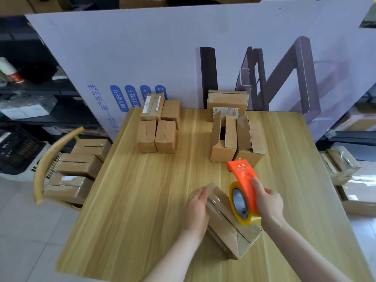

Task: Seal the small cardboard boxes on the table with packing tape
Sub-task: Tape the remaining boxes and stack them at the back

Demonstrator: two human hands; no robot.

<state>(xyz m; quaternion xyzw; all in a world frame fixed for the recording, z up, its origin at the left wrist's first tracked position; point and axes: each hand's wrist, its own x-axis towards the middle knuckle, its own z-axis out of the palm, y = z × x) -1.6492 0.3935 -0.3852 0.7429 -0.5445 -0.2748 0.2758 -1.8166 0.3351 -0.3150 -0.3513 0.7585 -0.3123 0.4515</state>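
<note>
Flat-fingered left grip (196, 210) presses box (227, 231); right grip (268, 202) clamps tape dispenser (244, 176) above wooden table (142, 190), shelving (30, 110) beyond.

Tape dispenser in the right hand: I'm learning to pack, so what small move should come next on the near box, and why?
Probably rub the tape end flat with the left hand. Glossy tape already runs along the top of the near box; that hand rests at its far corner, and the tape dispenser, gripped by the right hand, points its cutter past the box.
</note>
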